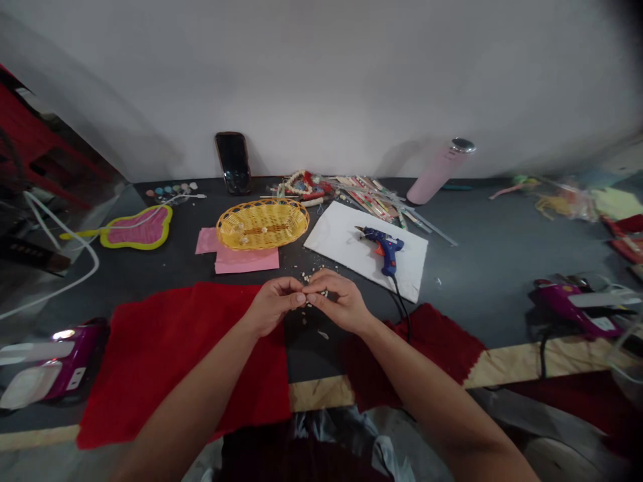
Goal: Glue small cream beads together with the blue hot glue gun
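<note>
My left hand [276, 304] and my right hand [339, 300] meet at the fingertips over the dark table [482, 268]. Thumbs and fingers are pinched together; whatever lies between them is too small to make out. Small pale pieces [304, 276] are scattered on the table under and around the fingers. A red cloth [191, 335] lies beneath my left wrist and forearm. Behind my hands sits a yellow woven basket [264, 225] on pink sheets [246, 260]. A blue glue gun [384, 248] rests on a white board [341, 234] to the right.
A phone [234, 163] leans on the wall near a pink bottle [437, 175]. Between them lie thin sticks [366, 197]. Purple devices [70, 361] stand at both sides. The glue gun's cord [402, 304] runs beside my right hand toward a dark red cloth [437, 341].
</note>
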{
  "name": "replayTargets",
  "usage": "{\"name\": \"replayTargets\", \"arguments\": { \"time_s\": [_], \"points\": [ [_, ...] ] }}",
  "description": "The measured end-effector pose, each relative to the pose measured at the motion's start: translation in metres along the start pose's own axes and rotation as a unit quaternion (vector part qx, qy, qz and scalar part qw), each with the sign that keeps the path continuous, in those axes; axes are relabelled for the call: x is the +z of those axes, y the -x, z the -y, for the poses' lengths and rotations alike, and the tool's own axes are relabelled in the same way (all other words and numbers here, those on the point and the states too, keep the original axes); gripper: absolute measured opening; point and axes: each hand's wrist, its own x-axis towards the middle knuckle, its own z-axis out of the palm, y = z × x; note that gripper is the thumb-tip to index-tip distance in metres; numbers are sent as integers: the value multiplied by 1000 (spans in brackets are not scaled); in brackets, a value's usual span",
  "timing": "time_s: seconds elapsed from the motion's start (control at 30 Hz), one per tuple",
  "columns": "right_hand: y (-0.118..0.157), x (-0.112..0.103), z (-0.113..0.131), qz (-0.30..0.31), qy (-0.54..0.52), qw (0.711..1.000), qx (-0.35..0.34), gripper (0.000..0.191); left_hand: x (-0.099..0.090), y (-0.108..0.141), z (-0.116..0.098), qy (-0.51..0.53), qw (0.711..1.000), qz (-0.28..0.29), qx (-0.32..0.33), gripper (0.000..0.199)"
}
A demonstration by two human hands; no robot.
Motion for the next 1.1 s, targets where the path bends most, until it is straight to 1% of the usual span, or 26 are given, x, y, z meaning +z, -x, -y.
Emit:
{"name": "replayTargets", "arguments": {
  "time_s": [0.03,0.1,0.23,0.3,0.37,0.43,0.53,0.6,0.63,0.7,0.73,0.77,0.8,0.83,0.9,0.93,0.97,1.0,1.07,1.1],
  "points": [
    [0,0,0,4,-8,1000,13,6,1,0,0,-3,1000,2,1,21],
    [1,-1,1,5,3,999,47,11,2,1,-1,-5,1000,4,4,20],
    [3,-2,1,-18,32,993,117,20,2,1,-3,25,1000,-12,8,22],
    [4,-2,-2,-39,25,990,135,24,0,0,-3,50,998,-19,24,22],
    [5,-2,-6,-75,19,986,145,30,-1,0,-5,68,997,-23,43,21],
    [6,-3,-8,-113,24,982,151,35,1,2,-10,64,996,-35,59,20],
    [7,-7,-7,-138,68,977,149,41,6,11,-26,19,992,-81,99,22],
    [6,-9,-4,-135,108,974,144,44,5,17,-41,-10,980,-129,152,20],
    [5,-10,-2,-131,124,973,142,44,1,19,-49,-24,969,-163,186,19],
    [5,-10,0,-124,144,973,133,44,-14,18,-65,-90,943,-219,236,20],
    [4,-10,1,-121,148,973,128,42,-25,15,-73,-152,925,-244,248,23],
    [4,-9,1,-119,151,974,122,40,-37,10,-81,-233,903,-263,247,27],
    [4,-9,0,-116,154,974,115,38,-50,4,-88,-318,875,-275,241,29],
    [4,-8,-1,-112,158,975,106,36,-62,-5,-95,-406,843,-272,223,29],
    [3,-6,-3,-101,166,977,84,31,-82,-24,-105,-557,763,-263,195,27],
    [3,-6,-3,-97,170,978,73,29,-88,-33,-109,-619,721,-251,184,26],
    [3,-5,-4,-94,172,979,64,28,-92,-43,-111,-667,683,-242,173,24],
    [2,-5,-5,-91,173,979,57,26,-93,-51,-113,-702,655,-232,156,24],
    [1,-5,-5,-89,172,980,51,24,-90,-64,-113,-747,614,-223,123,24],
    [1,-6,-5,-88,171,980,49,22,-87,-69,-113,-760,600,-224,106,24]
  ]
}}
